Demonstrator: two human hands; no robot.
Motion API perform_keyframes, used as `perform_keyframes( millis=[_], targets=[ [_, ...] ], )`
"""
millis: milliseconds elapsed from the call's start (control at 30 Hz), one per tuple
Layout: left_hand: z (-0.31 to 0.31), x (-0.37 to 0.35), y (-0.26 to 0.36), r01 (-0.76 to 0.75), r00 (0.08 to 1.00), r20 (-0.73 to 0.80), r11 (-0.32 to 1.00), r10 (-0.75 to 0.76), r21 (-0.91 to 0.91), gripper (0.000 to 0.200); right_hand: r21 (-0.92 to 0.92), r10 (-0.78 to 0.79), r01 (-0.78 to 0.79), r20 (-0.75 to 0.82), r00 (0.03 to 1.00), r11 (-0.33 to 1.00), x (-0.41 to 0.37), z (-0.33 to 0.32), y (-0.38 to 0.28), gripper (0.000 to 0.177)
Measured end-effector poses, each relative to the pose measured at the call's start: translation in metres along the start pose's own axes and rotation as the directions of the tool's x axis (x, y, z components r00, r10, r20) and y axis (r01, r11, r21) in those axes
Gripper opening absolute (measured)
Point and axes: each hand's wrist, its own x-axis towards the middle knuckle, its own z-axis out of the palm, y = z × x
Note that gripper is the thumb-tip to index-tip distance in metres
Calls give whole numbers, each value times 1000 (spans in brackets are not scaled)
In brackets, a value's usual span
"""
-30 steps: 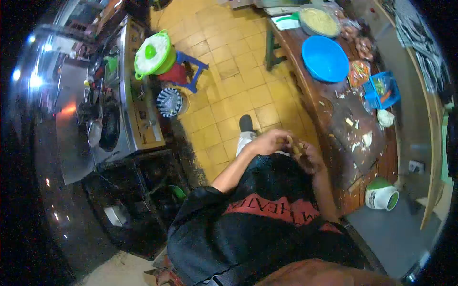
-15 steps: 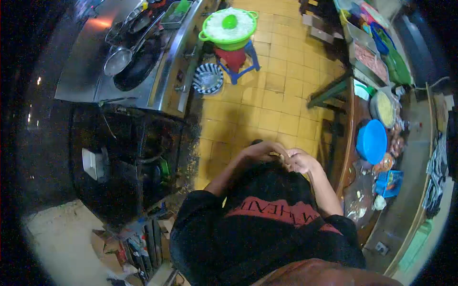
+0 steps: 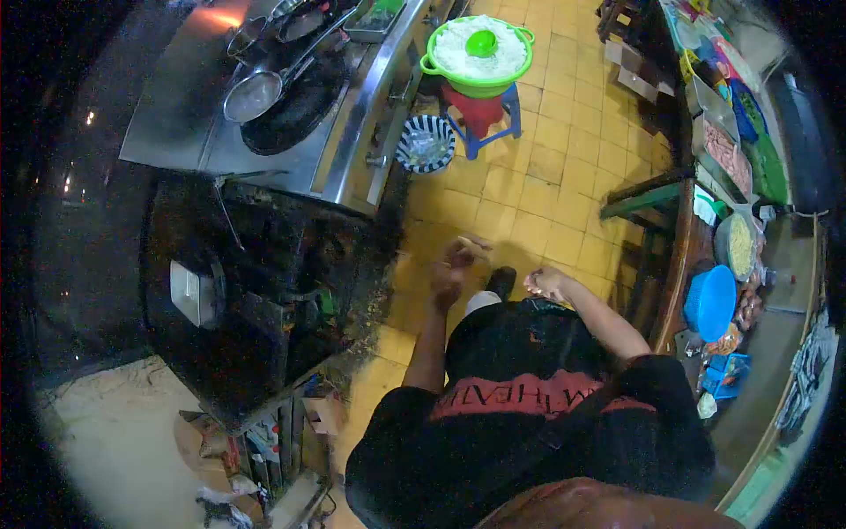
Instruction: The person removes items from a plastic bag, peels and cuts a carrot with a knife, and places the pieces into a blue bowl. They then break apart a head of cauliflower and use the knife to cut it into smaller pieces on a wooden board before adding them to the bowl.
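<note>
My left hand [image 3: 456,263] is raised in front of my body on the left, above the tiled floor. It is slightly blurred, its fingers reach out to the right, and I see nothing in them. My right hand [image 3: 546,283] hangs close to the front of my black shirt [image 3: 529,339], near the waist. Its fingers are loosely bent and somewhat apart, with no object visible in them. A gap separates the two hands. Between them a dark shoe [image 3: 501,282] shows on the floor.
A green basin [image 3: 480,84] of white rice with a green scoop stands on a blue stool [image 3: 513,123]. Beside it is a striped basket [image 3: 426,144]. At left is a steel stove [image 3: 352,167] with a wok and ladle [image 3: 253,97]; at right, a table holds a blue basin [image 3: 710,304].
My hands were together before my belly; they have come apart, the left one moving left and up. The surroundings have shifted to the right in view.
</note>
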Motion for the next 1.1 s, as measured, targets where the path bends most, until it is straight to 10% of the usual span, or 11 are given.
perform_keyframes(
  millis=[167,267,367,433,567,733,800,833,933,967,1100],
  targets=[
    [-35,9,35,142,983,-119,990,-141,4,37,-77,-21,9,-158,987,997,-11,14,-61,14],
    [-36,9,32,220,968,-169,954,-188,203,36,509,-315,239,68,947,827,-32,41,-164,30],
    [-23,7,10,261,958,-200,910,-204,323,37,350,-327,438,-333,884,828,-85,77,-248,46],
    [-7,10,-2,293,952,-175,907,-250,301,40,-597,-876,652,-213,433,467,-76,68,-253,51],
    [47,25,-19,365,930,-76,874,-361,320,24,-642,-803,626,26,595,443,-127,46,-178,43],
    [107,33,-95,274,778,260,682,-572,678,15,-522,-743,531,-414,526,667,-173,-12,-41,33],
    [133,21,-122,605,560,269,609,-784,514,21,-500,-725,533,-555,408,683,-201,-17,10,25],
    [165,18,-120,31,581,462,586,-670,810,23,-491,-703,528,-623,342,692,-215,-18,36,21],
    [209,15,-162,-11,305,394,410,-867,912,18,-92,-359,637,-883,303,765,-258,-19,99,18],
    [217,8,-176,-120,256,497,483,-829,867,15,-272,-390,601,-918,73,752,-271,-13,119,16],
    [302,-46,-212,-455,118,709,597,-695,661,17,-88,-110,716,-994,-16,693,-295,-24,211,14]
  ],
)
